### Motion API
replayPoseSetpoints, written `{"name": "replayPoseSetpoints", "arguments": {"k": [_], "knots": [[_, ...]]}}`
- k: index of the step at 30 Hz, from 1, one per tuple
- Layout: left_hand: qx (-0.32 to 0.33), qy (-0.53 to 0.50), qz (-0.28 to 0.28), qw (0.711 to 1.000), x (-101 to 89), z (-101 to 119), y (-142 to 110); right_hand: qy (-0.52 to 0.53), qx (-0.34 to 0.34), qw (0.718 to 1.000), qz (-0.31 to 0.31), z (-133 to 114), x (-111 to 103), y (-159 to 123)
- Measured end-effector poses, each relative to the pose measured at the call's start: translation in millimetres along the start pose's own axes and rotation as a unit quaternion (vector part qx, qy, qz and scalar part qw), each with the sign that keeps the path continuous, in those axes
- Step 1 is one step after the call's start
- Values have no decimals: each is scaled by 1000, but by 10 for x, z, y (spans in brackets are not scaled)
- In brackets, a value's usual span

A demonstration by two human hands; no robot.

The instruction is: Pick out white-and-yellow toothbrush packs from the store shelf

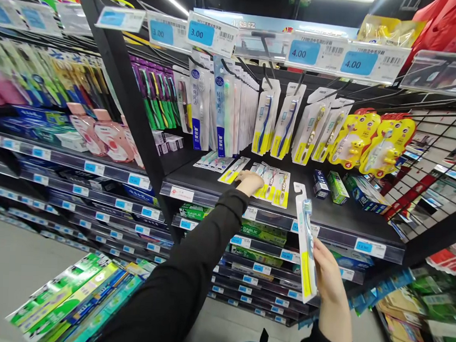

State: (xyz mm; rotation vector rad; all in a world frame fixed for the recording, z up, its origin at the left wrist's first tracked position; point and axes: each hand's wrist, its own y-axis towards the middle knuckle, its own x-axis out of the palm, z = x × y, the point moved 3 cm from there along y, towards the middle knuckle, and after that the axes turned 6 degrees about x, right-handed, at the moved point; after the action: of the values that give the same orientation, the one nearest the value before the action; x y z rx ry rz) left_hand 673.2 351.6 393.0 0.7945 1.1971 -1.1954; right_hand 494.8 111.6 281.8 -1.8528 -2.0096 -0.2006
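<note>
My right hand [327,269] is closed on a packaged toothbrush [305,243], a white and yellow blister card held upright in front of the shelf edge. Over on the shelf board, my left hand [251,182] reaches down with its fingers curled among flat toothbrush packs. A yellow-and-white toothbrush pack [233,170] lies at a slant by its fingertips. To its right lie several more toothbrush packs [277,186] side by side, partly under the hand. The left fingertips are hidden, so I cannot tell which pack they grip.
Toothbrush packs [265,117] hang on hooks above the shelf, below price tags [349,60]. Small toothpaste boxes [337,187] stand at the right of the shelf board. Yellow cartoon-shaped packs [354,138] hang nearby. Stacked green and blue boxes [81,295] are at lower left; a wire grid [433,163] is at right.
</note>
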Motion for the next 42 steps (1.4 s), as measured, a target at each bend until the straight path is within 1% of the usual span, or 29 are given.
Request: {"name": "replayPoseSetpoints", "arguments": {"k": [2, 3, 6, 9, 13, 15, 17, 19, 22, 25, 28, 30, 32, 33, 35, 36, 37, 38, 39, 40, 42], "knots": [[-43, 4, -10, 999, 25, 29, -5, 7, 33, 999, 21, 113, -100, -90], [-50, 3, -15, 999, 32, 38, -14, 9, 47, 998, 31, 172, -149, -123], [-41, -11, -34, 999, 18, 52, -50, 10, 86, 995, 42, 331, -259, -172], [-25, -31, -54, 998, -50, 56, -87, 10, 89, 995, 32, 408, -273, -172], [35, -87, -80, 992, -122, 44, -127, 0, 73, 997, -6, 400, -150, -168], [52, -129, -75, 987, -131, -11, -149, -13, 78, 997, -19, 391, -79, -175], [63, -180, -50, 980, -135, -104, -179, -24, 87, 996, -28, 392, -24, -188], [78, -239, -34, 967, -137, -222, -220, -35, 92, 994, -45, 405, 18, -205], [102, -320, -53, 940, -134, -417, -294, -51, 98, 990, -82, 449, 73, -240], [105, -362, -70, 924, -130, -615, -345, -50, 105, 988, -99, 502, 124, -276], [90, -365, -70, 924, -107, -777, -337, -59, 108, 987, -100, 525, 185, -296], [73, -349, -67, 932, -86, -838, -301, -76, 103, 986, -106, 474, 241, -275], [55, -315, -49, 946, -77, -852, -250, -115, 77, 984, -112, 324, 329, -187], [46, -293, -32, 954, -80, -842, -222, -148, 47, 982, -106, 204, 390, -107], [35, -246, 6, 969, -91, -791, -173, -241, -42, 967, -65, -106, 557, 122], [32, -224, 20, 974, -94, -755, -154, -296, -94, 950, -22, -278, 663, 264], [30, -204, 28, 978, -94, -715, -138, -355, -134, 925, 26, -439, 783, 416], [30, -187, 31, 981, -92, -675, -125, -410, -150, 896, 75, -574, 913, 574], [31, -171, 30, 984, -89, -636, -113, -454, -157, 871, 101, -678, 1056, 732], [32, -156, 30, 987, -88, -600, -100, -487, -159, 852, 109, -751, 1207, 880], [36, -123, 32, 991, -96, -540, -74, -545, -140, 821, 96, -800, 1493, 1135]]}}
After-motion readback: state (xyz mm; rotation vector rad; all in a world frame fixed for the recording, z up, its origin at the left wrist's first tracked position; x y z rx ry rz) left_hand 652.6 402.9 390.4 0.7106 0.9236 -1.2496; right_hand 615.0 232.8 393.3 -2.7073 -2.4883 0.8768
